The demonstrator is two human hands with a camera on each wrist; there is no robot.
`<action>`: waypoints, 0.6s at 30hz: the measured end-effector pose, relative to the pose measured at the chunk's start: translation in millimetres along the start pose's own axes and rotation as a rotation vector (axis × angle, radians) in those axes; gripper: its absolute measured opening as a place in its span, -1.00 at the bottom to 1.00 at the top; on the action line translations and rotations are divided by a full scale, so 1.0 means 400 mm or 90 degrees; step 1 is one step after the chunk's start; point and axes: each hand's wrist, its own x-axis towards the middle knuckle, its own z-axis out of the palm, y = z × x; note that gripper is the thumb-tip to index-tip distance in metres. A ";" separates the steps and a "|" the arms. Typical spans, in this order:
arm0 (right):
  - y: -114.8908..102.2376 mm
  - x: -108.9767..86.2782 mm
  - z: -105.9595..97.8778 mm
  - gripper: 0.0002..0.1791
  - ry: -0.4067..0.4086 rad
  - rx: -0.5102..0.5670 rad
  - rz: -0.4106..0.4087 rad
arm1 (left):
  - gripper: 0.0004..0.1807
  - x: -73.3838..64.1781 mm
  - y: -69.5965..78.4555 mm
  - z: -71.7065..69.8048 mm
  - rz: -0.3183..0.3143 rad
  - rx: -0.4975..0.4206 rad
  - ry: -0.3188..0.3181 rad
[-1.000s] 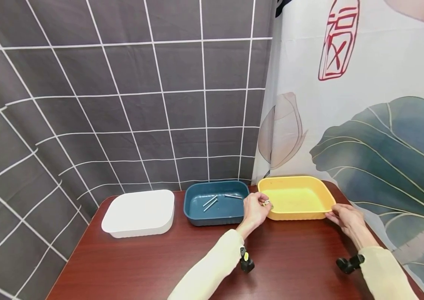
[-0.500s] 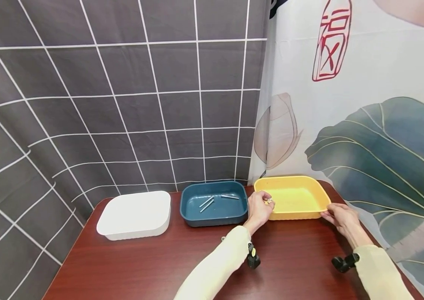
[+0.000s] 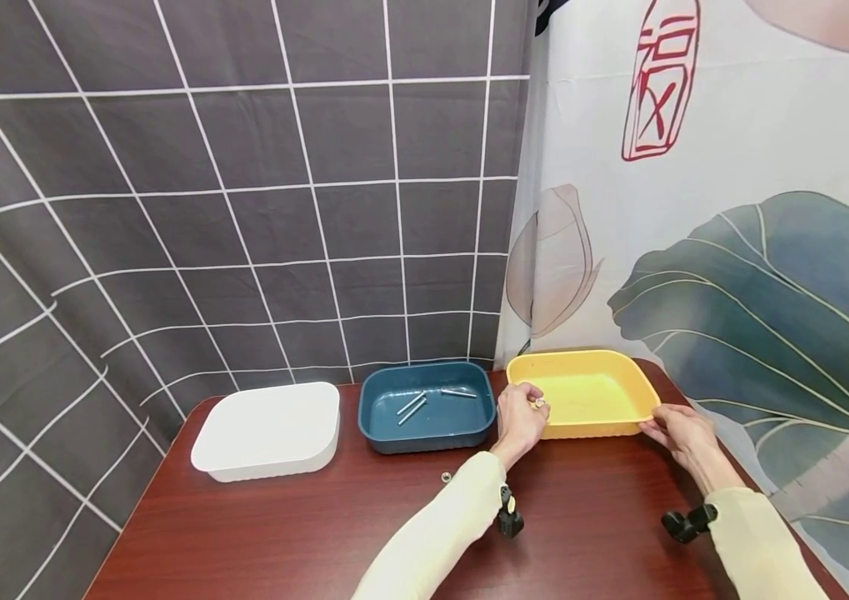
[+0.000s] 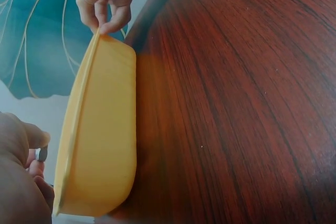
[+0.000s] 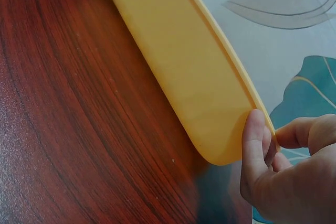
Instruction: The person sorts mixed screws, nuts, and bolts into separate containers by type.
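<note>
My left hand (image 3: 520, 421) is at the front left corner of the yellow tray (image 3: 585, 430). Between its thumb and fingers it pinches a small grey metal nut (image 4: 41, 153), close over the tray's rim. With thumb and fingers, my right hand (image 3: 682, 435) grips the rim at the tray's front right corner; the right wrist view shows this grip on the yellow wall (image 5: 173, 61). Another small metal nut (image 3: 446, 477) lies on the table beside my left sleeve.
Left of the yellow tray stands a dark blue tray (image 3: 424, 443) with several metal rods (image 3: 412, 408) in it. Farther left is a white tray-shaped piece (image 3: 270, 429) with a flat top. The reddish-brown table (image 3: 259, 542) meets a grey grid curtain (image 3: 244, 208) behind.
My left hand and forearm have shifted a little right over the yellow tray's corner, uncovering the nut on the table. The right hand keeps its grip on the rim. The head view has turned slightly.
</note>
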 end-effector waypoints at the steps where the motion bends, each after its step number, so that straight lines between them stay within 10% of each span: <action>1: 0.000 0.000 -0.001 -0.85 0.001 -0.001 0.000 | -0.86 -0.001 0.000 0.002 0.004 0.003 0.002; 18: 0.000 -0.001 -0.001 -0.80 0.005 -0.012 0.002 | -0.82 -0.007 -0.032 -0.007 0.056 0.002 0.057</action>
